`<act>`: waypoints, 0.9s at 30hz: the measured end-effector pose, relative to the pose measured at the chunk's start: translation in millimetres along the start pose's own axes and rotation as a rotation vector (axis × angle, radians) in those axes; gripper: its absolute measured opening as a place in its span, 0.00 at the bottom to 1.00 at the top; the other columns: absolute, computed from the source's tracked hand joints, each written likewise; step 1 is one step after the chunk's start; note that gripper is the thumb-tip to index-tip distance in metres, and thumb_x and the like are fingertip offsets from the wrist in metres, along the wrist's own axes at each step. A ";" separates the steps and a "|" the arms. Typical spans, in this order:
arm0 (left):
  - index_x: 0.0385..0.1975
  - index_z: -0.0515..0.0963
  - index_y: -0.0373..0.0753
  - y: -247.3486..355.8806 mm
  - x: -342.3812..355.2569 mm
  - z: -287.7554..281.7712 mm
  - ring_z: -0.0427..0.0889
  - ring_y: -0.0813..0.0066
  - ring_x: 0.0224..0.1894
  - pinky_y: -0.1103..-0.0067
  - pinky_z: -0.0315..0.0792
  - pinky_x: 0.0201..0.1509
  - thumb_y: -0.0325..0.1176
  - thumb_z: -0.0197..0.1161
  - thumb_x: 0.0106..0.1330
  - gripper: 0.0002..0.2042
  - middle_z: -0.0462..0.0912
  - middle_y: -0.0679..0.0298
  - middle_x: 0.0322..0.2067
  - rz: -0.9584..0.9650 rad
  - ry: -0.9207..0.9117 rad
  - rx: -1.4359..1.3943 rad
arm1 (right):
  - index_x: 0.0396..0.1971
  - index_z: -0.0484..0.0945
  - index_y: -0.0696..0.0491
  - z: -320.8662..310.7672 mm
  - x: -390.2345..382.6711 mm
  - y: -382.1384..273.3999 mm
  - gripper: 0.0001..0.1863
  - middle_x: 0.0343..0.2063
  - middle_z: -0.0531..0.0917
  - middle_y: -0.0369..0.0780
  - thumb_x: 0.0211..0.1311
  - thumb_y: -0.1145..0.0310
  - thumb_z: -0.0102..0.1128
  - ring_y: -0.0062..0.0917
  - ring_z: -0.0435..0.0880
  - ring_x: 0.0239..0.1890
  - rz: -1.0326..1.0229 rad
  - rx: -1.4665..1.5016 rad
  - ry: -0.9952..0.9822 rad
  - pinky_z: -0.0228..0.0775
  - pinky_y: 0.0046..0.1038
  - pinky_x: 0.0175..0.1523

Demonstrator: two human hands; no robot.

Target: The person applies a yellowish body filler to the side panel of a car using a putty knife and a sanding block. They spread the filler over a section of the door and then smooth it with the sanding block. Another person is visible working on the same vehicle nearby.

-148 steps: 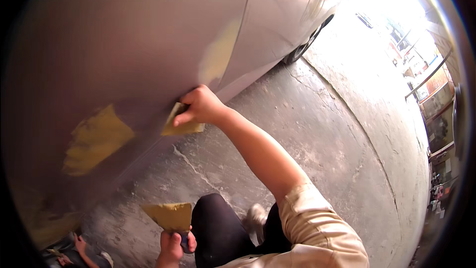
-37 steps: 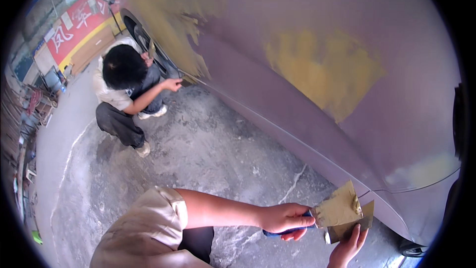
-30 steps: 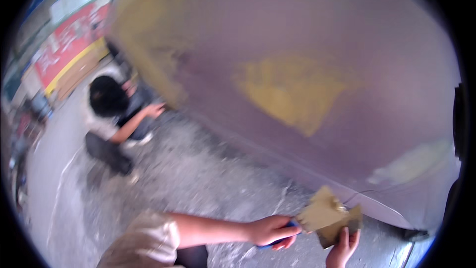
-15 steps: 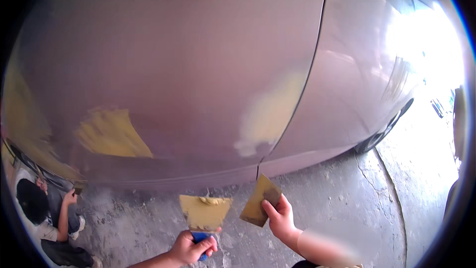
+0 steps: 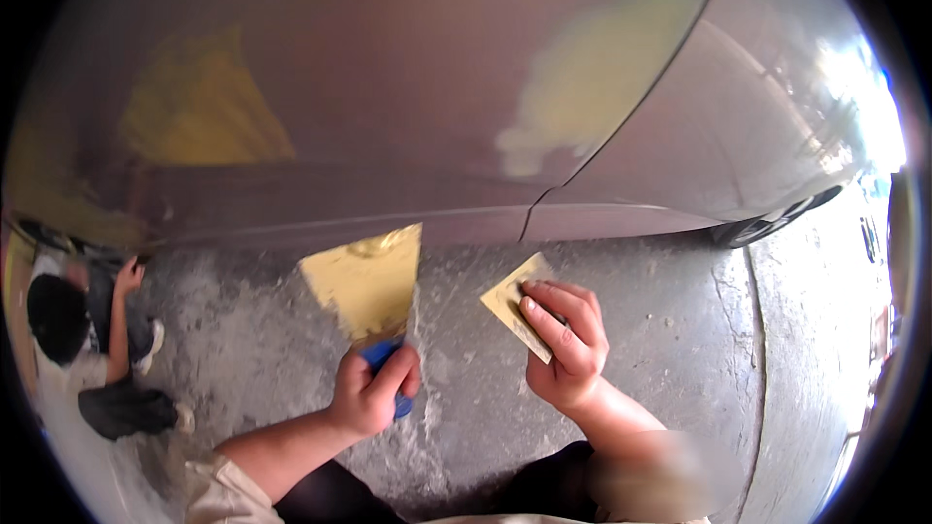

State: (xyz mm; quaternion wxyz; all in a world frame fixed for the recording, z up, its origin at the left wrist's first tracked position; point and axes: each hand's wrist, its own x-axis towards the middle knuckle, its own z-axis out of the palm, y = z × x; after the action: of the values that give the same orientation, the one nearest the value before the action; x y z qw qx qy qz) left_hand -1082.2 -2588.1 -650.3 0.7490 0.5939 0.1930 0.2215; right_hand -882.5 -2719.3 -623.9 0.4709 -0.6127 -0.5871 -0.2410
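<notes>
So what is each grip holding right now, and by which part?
Left grip: the putty knife, by its blue handle. Right grip: the flat, handleless spreader, by its right-hand side.

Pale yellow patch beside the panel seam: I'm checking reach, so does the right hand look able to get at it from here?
Probably yes: the right hand, holding a flat spreader, is below the pale patch in the picture, with nothing visible blocking the way; the blue-handled scraper is off to the left.
</notes>
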 end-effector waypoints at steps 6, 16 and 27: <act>0.29 0.69 0.38 -3.4 -14.1 2.1 0.69 0.84 0.23 0.83 0.65 0.27 0.34 0.50 0.73 0.09 0.71 0.70 0.21 -0.055 0.018 -0.103 | 0.45 0.82 0.50 23.4 25.6 -34.1 0.24 0.44 0.80 0.39 0.41 0.69 0.63 0.31 0.78 0.42 -0.167 -0.010 -0.160 0.73 0.33 0.43; 0.36 0.71 0.39 -11.9 -15.1 5.6 0.70 0.86 0.24 0.84 0.65 0.28 0.33 0.51 0.72 0.06 0.73 0.70 0.23 -0.003 0.014 0.006 | 0.46 0.83 0.42 30.3 31.9 -43.8 0.23 0.44 0.80 0.39 0.44 0.66 0.64 0.30 0.77 0.44 -0.252 -0.116 -0.113 0.74 0.33 0.45; 0.33 0.73 0.40 -18.1 -12.9 7.7 0.70 0.87 0.24 0.85 0.65 0.27 0.35 0.50 0.72 0.08 0.73 0.72 0.22 0.006 0.006 0.021 | 0.47 0.82 0.40 39.6 27.2 -46.5 0.20 0.46 0.79 0.40 0.53 0.57 0.55 0.33 0.77 0.45 -0.171 -0.125 -0.151 0.71 0.42 0.52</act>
State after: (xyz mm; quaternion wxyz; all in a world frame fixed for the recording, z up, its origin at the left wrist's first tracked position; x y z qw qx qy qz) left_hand -1086.8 -2605.1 -665.9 0.7416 0.6015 0.1956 0.2235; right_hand -931.5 -2678.0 -604.6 0.3641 -0.6048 -0.6549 -0.2697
